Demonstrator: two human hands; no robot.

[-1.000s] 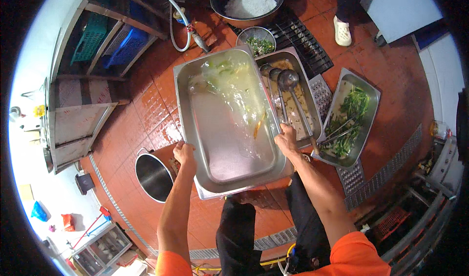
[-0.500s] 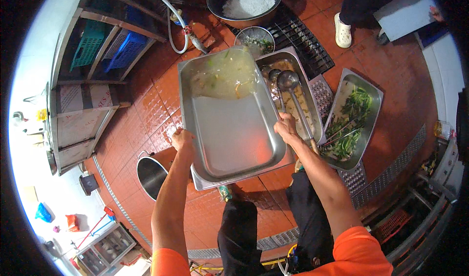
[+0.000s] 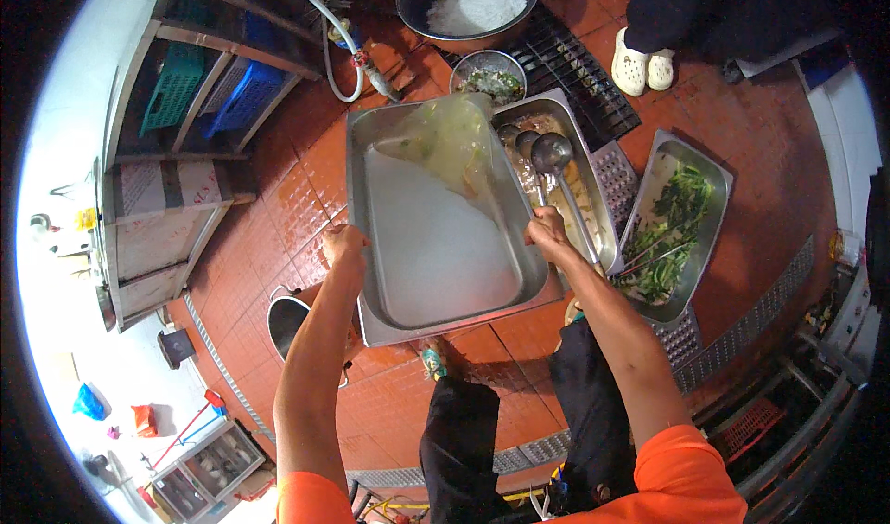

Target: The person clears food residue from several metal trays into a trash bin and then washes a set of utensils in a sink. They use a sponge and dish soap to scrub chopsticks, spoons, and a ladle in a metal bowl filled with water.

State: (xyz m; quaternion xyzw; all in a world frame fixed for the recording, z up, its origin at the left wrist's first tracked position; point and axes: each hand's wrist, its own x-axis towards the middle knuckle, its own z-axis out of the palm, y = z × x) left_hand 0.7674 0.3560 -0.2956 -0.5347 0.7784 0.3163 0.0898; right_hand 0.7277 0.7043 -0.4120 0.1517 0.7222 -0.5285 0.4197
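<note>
Both of my hands grip a large rectangular steel pan [image 3: 436, 255] by its side rims. My left hand [image 3: 345, 244] is closed on the left rim, and my right hand [image 3: 547, 227] is closed on the right one. The pan is tilted away from me. Cloudy yellowish liquid [image 3: 445, 139] with green bits pools at its far right corner, leaving much of the bottom bare. Just to the right stands another steel pan [image 3: 607, 236] holding brownish liquid and several ladles [image 3: 553, 153]. Beyond the far corner sits a round metal strainer bowl [image 3: 489, 60] with green scraps.
Farther right, a steel pan [image 3: 714, 218] holds leafy greens. A large dark basin [image 3: 417, 19] of white contents stands by a black floor grate [image 3: 593, 79]. A metal pot [image 3: 286, 325] is beside my left forearm. Another person's pale clogs [image 3: 630, 65] are at upper right. The tiled floor looks wet.
The liquid has shifted toward the pan's far right corner, baring more of the bottom on the left. My grip stays on both rims. The other person's second clog now shows.
</note>
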